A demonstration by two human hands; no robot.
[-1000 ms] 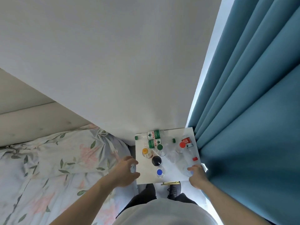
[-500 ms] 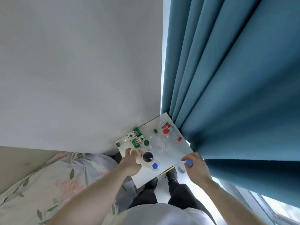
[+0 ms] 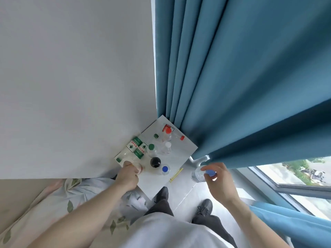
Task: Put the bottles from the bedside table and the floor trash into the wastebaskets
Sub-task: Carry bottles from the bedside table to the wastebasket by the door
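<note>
The clear bottle with the blue cap [image 3: 206, 173] was off the bedside table [image 3: 180, 151], held in the air beside the curtain [image 3: 250, 104] above the floor; carrying it well meant keeping it gripped near the cap until a wastebasket, none of which was in view, lay directly beneath. The right hand [image 3: 217, 181] had its fingers curled round that bottle's neck and cap. The left hand [image 3: 128, 176] was closed over a clear bottle [image 3: 134, 164] at the table's near corner, where the other bottles stood or lay.

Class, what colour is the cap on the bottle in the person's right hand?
Blue cap, seen in the head view.
</note>
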